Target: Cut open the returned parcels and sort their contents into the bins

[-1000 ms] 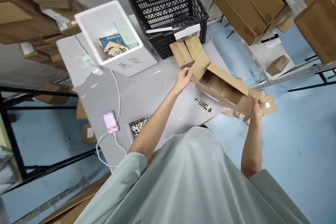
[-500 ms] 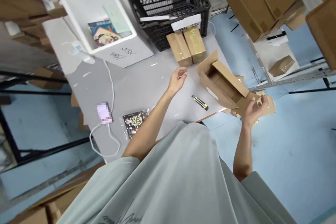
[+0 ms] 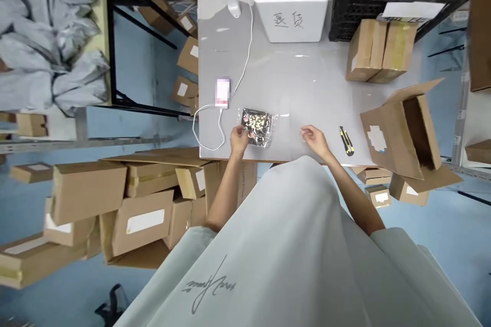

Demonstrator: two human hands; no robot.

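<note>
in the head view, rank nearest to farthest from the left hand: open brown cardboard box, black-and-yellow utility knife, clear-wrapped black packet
1. Clear-wrapped black packet: right at the left hand, its left edge by the fingers.
2. Black-and-yellow utility knife: to the right, beyond the right hand.
3. Open brown cardboard box: farthest right, past the knife.

Left hand (image 3: 238, 140) forward, fingers curled. Right hand (image 3: 315, 140) well apart, fingers loosely bent. Left forearm (image 3: 225, 189) and right forearm (image 3: 351, 189) both bare.
</note>
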